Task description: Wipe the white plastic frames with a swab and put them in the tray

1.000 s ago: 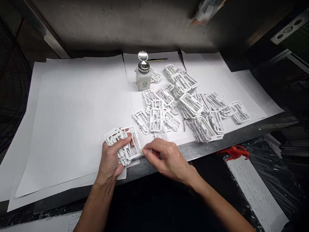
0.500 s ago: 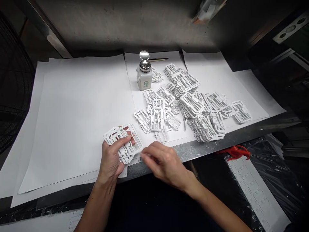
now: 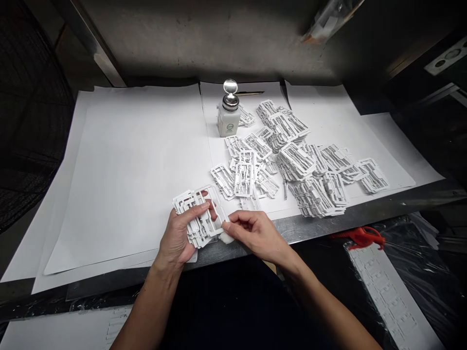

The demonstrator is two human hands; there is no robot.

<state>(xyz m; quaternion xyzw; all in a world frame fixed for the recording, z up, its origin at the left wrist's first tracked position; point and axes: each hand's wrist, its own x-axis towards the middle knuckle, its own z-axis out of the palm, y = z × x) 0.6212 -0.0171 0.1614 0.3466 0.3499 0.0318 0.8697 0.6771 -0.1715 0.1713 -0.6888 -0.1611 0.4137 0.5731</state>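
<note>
Steadily, left hand (image 3: 177, 238) curled firmly around stack of white plastic frames (image 3: 197, 224); right hand (image 3: 255, 233) pinched white wipe (image 3: 226, 237) against frame corner (image 3: 221, 224), near tabletop front edge (image 3: 292, 228).

right hand (image 3: 257, 234): closed in from its earlier spot, fingers now pinching a white wad (image 3: 226, 237) | contact: wad now against lower right corner of white plastic frame stack (image 3: 199, 218) | view: front edge of desk (image 3: 292, 228) sat further right
</note>
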